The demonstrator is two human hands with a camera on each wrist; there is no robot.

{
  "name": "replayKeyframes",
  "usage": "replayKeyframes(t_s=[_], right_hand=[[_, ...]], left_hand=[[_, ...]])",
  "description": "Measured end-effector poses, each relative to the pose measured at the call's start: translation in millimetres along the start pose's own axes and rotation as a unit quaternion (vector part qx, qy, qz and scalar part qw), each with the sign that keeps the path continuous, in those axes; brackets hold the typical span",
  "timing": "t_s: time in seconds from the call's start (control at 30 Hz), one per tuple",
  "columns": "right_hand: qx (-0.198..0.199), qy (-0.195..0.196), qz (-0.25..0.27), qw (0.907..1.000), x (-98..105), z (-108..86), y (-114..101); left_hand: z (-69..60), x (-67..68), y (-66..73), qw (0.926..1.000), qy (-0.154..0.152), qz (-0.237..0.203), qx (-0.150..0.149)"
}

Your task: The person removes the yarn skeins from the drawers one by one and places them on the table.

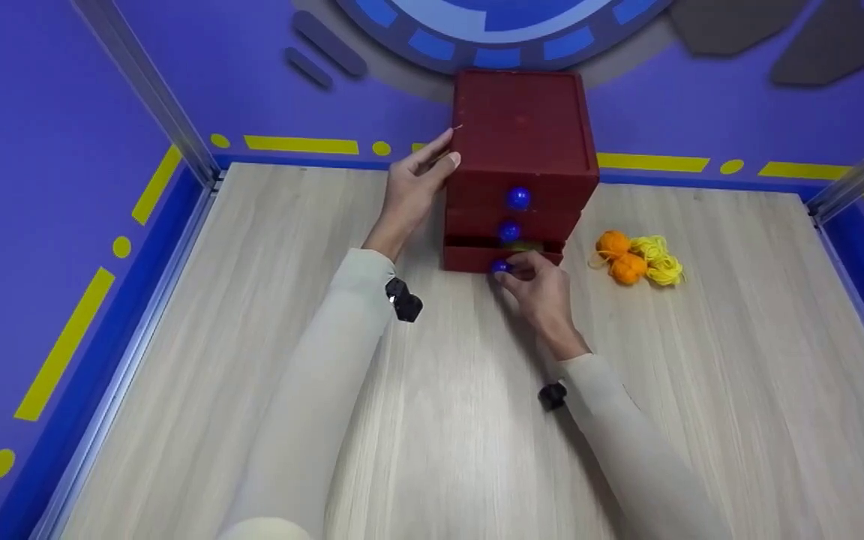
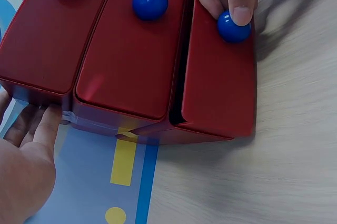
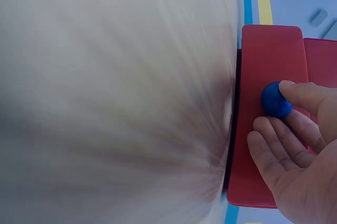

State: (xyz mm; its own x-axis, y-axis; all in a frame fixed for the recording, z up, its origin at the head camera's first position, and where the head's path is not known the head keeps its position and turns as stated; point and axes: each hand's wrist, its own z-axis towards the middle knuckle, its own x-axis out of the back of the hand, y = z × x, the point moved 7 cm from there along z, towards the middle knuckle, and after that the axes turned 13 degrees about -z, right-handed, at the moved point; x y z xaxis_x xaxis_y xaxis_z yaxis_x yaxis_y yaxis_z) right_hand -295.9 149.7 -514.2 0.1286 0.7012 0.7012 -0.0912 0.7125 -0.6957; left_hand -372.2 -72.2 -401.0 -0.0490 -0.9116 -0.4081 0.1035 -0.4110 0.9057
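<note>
A dark red cabinet (image 1: 522,124) with three drawers, each with a round blue knob, stands against the back wall. Its bottom drawer (image 1: 466,259) sticks out a little, and something yellow-green (image 1: 523,245) shows in the gap. My right hand (image 1: 548,296) pinches the bottom knob (image 3: 274,100) between thumb and fingers; the right wrist view shows the other fingers near the drawer front. Along the cabinet's left side rests my left hand (image 1: 406,191), its fingers fairly straight in the left wrist view.
To the right of the cabinet lie two orange yarn balls (image 1: 613,244) and a yellow yarn bundle (image 1: 661,262) on the wood-patterned table (image 1: 447,420). Blue printed walls with metal posts (image 1: 154,82) border the table at the back and both sides.
</note>
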Motion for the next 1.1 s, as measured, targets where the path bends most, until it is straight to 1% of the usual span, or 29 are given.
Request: replayKeyframes(t_s=[0.3,0.57,0.77,0.9,1.1], right_hand=[[0.001,0.002,0.007,1.0000,1.6,-10.5,0.1],[-0.015,-0.011,0.012,0.9998,2.9,-19.9,0.5],[-0.014,-0.012,0.011,0.9998,3.0,-26.9,0.4],[-0.011,-0.009,0.012,0.9998,3.3,-30.7,-0.5],[0.002,0.002,0.006,1.0000,5.3,-35.2,-3.1]], left_hand=[[-0.8,0.9,0.9,0.9999,0.004,0.010,0.010],[0.7,0.9,-0.2,1.0000,0.002,0.002,0.000],[0.9,0.9,0.5,0.9999,0.006,-0.001,-0.009],[1.0,0.5,-0.1,0.9999,0.006,-0.008,-0.008],[0.1,0.0,0.4,0.9999,-0.001,0.015,-0.007]])
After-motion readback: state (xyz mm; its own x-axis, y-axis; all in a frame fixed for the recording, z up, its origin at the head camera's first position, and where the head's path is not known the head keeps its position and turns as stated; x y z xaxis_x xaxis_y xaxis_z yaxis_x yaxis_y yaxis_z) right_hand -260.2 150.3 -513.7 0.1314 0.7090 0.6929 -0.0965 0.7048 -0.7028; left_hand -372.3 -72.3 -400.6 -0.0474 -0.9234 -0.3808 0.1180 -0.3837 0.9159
